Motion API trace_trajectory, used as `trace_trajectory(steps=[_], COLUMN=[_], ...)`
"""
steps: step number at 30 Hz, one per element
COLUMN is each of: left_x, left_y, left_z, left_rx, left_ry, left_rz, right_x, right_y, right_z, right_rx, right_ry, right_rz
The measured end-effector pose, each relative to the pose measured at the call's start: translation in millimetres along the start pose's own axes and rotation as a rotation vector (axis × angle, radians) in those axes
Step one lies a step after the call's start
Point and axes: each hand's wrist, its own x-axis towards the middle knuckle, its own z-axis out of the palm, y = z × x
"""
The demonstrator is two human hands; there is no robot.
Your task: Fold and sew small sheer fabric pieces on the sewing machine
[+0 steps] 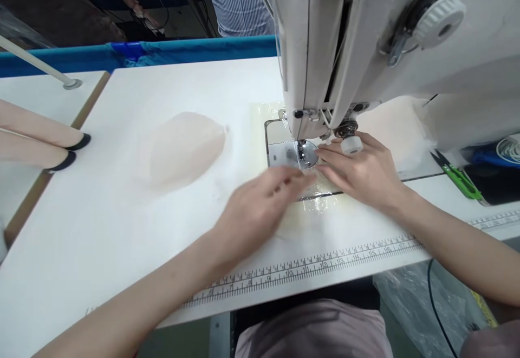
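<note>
A white sewing machine [325, 49] stands over a metal needle plate [280, 155] set in the white table. My right hand [361, 171] lies just right of the needle and presser foot [301, 149], its fingers stretched out low over the plate. Nothing can be made out in its fingers. My left hand [260, 206] hovers in front of the plate, fingertips pointing at the right hand; motion smears them, so whether they pinch anything is hidden. Sheer peach fabric [400, 125] lies behind my right hand. Another peach fabric piece [187, 149] lies flat on the left.
Green thread snips [459, 176] lie at the right beside a dark flat object [493, 182]. A printed ruler [309, 268] runs along the front edge. Two peach rolled or tubular pieces with black ends [40, 147] rest at the left. A person in a striped garment [241, 3] is beyond the table.
</note>
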Motion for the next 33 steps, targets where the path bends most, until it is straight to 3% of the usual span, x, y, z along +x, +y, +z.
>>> trace_trajectory(steps=[3,6,8,13,15,19,23,28,33], left_x=[3.5,5.7,6.1,8.4,10.5,14.6,16.8,15.2,13.0], left_y=[-12.4,-12.9,-9.0,-9.3,-14.5,-19.9,-13.8,-8.8,-5.9], left_z=[1.1,2.8,2.5,-5.0,-9.8,-18.5,-19.7,-12.8,-4.9], left_rx=[0.138,0.09,-0.022,-0.346,-0.533,-0.974,-1.102,-0.854,-0.718], left_ry=[-0.138,-0.275,-0.235,-0.007,-0.018,-0.194,-0.184,-0.199,-0.095], left_rz=[-0.265,-0.435,-0.5,-0.574,-0.612,-0.695,-0.663,-0.586,-0.575], right_x=[-1.8,-1.3,0.7,4.8,5.1,6.9,8.6,5.2,5.7], right_y=[-0.9,-3.6,-6.6,-13.3,-13.2,-12.2,-18.1,-22.0,-20.0], right_z=[-0.3,-3.0,-6.7,-15.1,-16.4,-19.0,-18.6,-11.8,-13.4], right_rx=[0.122,0.294,0.433,0.832,0.983,1.243,1.334,1.28,1.324], right_ry=[-0.066,-0.143,-0.219,-0.428,-0.48,-0.578,-0.496,-0.388,-0.36], right_rz=[0.091,0.208,0.28,0.371,0.41,0.507,0.475,0.502,0.61])
